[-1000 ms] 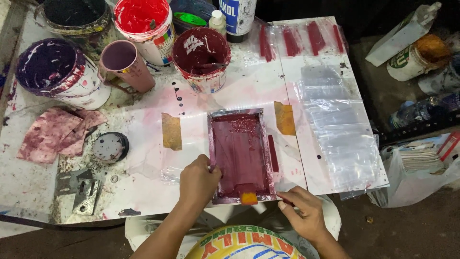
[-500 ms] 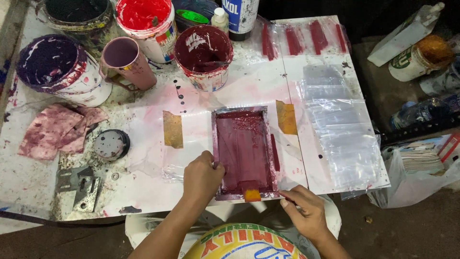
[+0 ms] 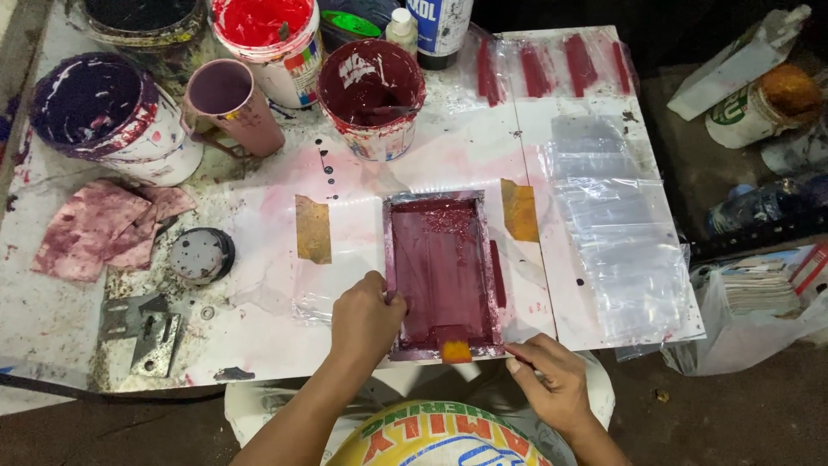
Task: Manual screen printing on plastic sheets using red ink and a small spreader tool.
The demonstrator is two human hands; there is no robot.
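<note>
A small rectangular printing screen frame point(image 3: 442, 272), coated in dark red ink, lies flat on the white worktable point(image 3: 259, 345). My left hand point(image 3: 366, 319) presses on the frame's lower left edge, fingers curled against it. At the frame's lower right corner rests my right hand point(image 3: 552, 380), fingertips touching the table edge next to a small orange squeegee piece point(image 3: 455, 350) at the bottom of the frame. Clear plastic lies under the frame; whether the right hand pinches it I cannot tell.
Tubs of ink stand at the back: maroon point(image 3: 371, 95), red point(image 3: 267, 34), purple point(image 3: 95, 112), plus a pink mug point(image 3: 228, 99). A stained rag point(image 3: 103, 229) and a round lid point(image 3: 200, 255) lie left. Clear plastic bags point(image 3: 612, 233) are stacked right; printed ones point(image 3: 552, 60) lie behind.
The view has shifted slightly. Both hands stay at the frame's lower edge, with the left hand holding its place on the left side.
</note>
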